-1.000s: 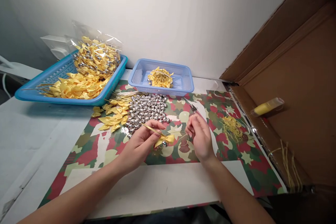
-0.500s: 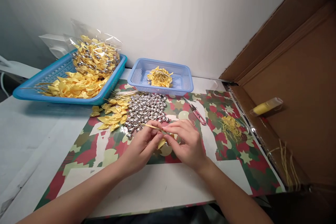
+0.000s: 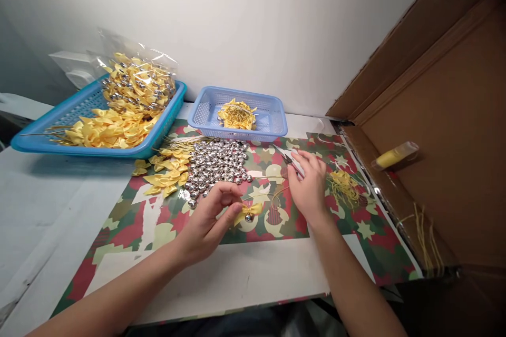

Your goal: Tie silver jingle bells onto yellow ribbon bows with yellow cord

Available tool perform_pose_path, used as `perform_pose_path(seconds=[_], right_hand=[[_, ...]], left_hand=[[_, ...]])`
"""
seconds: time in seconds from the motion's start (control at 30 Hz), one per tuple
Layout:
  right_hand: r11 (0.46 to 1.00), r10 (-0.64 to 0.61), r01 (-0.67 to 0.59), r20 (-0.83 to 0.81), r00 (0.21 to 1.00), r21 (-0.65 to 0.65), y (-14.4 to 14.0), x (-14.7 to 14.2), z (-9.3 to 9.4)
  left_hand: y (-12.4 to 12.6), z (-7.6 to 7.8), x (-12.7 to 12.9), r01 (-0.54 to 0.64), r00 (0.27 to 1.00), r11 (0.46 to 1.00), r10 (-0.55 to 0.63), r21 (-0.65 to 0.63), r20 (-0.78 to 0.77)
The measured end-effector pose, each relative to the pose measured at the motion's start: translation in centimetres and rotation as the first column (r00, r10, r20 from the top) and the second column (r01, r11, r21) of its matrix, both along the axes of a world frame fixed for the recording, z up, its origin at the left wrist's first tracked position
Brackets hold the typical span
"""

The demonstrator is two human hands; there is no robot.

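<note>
The worktop (image 3: pixel 43 210) is white and abuts a plain white wall. A sheet of patterned paper (image 3: pixel 130 216) in red, green and cream star shapes covers its central area. A large cardboard box (image 3: pixel 446 131) lies open on its side at the right edge; a yellow thread spool (image 3: pixel 391 157) rests inside it, and loose yellow threads (image 3: pixel 425 242) hang at its lower wall.

The left hand (image 3: pixel 207 218) is positioned above the paper, palm turned inward. Thumb and forefinger pinch a yellow ribbon bow (image 3: pixel 248 211) with a small silver bell (image 3: pixel 249 217) hanging below its knot. A thin gold cord (image 3: pixel 276 197) loops from the bow toward the right.

The right hand (image 3: pixel 310 184) reaches forward, palm down, fingers bent over a pair of thread snips (image 3: pixel 285 156) lying on the paper. The fingertips touch the snips; whether they are gripped cannot be determined. A tangle of yellow thread offcuts (image 3: pixel 344 187) lies just beside this hand, to its right.

A heap of silver bells (image 3: pixel 217 166) lies on the paper ahead of the left hand, with loose yellow bows (image 3: pixel 166 171) adjoining it on the left.

Containers:
- Large blue tray (image 3: pixel 51 126), rear left: holds a pile of yellow bows (image 3: pixel 106 131) and a clear plastic bag (image 3: pixel 136 84) filled with bows and bells.
- Small blue basket (image 3: pixel 272 116), rear centre: holds a small bundle of yellow bows with cords (image 3: pixel 236 115).
</note>
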State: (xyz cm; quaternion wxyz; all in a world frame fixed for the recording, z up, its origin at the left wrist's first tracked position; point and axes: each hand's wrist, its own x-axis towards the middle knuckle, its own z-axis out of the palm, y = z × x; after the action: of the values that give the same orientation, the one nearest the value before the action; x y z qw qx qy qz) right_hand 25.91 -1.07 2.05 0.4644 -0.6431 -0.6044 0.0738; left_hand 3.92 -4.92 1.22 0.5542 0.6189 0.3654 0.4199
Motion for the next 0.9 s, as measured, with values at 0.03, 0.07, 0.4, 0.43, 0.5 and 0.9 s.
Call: perform_pose_path(seconds=[0.03,0.07,0.4,0.43,0.5,0.9], right_hand=[[0.999,0.037,-0.038,0.008,0.999,0.019,-0.2,-0.3,0.1],[0.992,0.127,-0.126,-0.033,0.991,0.019,-0.5,-0.7,0.2],[0.458,0.614,-0.861,-0.622,0.486,-0.221,-3.2,-3.5,0.5],[0.485,0.608,-0.846,-0.609,0.509,-0.223,-3.2,-3.3,0.5],[0.533,0.589,-0.823,-0.612,0.528,-0.197,-3.1,-2.9,0.5],[0.583,0.573,-0.807,-0.654,0.495,-0.1,-3.4,-2.3,0.9]], left_hand=[[0.0,0.0,0.0,-0.01,1.0,1.0,0.01,0.002,0.012],[0.0,0.1,0.0,-0.022,0.999,1.0,0.022,-0.001,0.027],[1.0,0.8,-0.4,-0.229,0.969,0.965,0.239,0.13,-0.06],[1.0,0.8,-0.5,-0.223,0.968,0.963,0.237,0.152,-0.083],[1.0,0.6,-0.6,-0.209,0.967,0.965,0.229,0.158,-0.116],[1.1,1.3,0.1,-0.097,0.995,0.972,0.092,-0.213,-0.036]])
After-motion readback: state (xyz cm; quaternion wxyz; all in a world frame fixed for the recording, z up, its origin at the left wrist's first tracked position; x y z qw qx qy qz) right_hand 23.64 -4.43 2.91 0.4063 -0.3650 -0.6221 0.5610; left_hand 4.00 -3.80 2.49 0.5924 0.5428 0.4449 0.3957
